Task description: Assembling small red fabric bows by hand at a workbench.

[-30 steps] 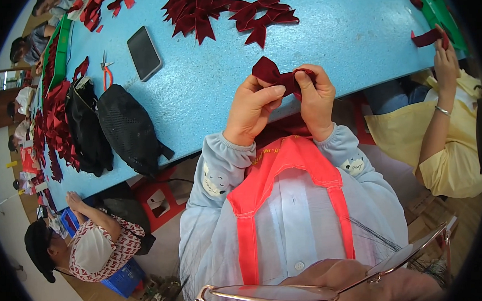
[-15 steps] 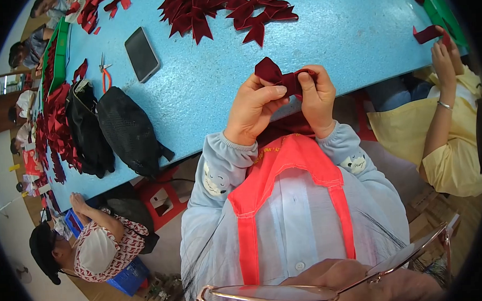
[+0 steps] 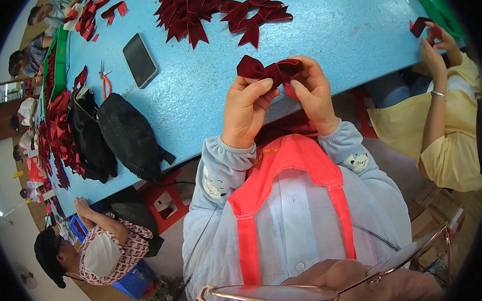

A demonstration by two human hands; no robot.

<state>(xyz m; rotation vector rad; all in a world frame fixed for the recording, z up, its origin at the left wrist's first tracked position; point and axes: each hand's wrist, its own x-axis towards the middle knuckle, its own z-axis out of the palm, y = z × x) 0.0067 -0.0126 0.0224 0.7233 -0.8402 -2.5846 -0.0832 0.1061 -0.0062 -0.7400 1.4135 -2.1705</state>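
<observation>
A dark red velvet bow (image 3: pixel 272 71) is held up between my two hands, over the near edge of the blue table (image 3: pixel 196 115). My left hand (image 3: pixel 248 104) pinches it near the middle, its thumb on the front below the left loop. Around the right loop, my right hand (image 3: pixel 313 91) is closed, the thumb in front by a hanging tail and the fingers behind. Parts of the bow are hidden by my fingers. Beyond it lie a pile of finished-looking red bows (image 3: pixel 188 15) and a few more bows (image 3: pixel 255 15) beside the pile.
Left of my hands lie a dark phone (image 3: pixel 140 61), orange-handled pliers (image 3: pixel 105 84) and two black bags (image 3: pixel 127 134). Red ribbon pieces (image 3: pixel 62 120) and a green tray (image 3: pixel 58 61) are farther left. A co-worker's hands (image 3: pixel 438 50) handle ribbon at right; another person (image 3: pixel 103 248) sits lower left.
The bow has shifted slightly left and its right loop now stands fuller. My right thumb has moved down off the bow's front toward the tail. The view has shifted a little.
</observation>
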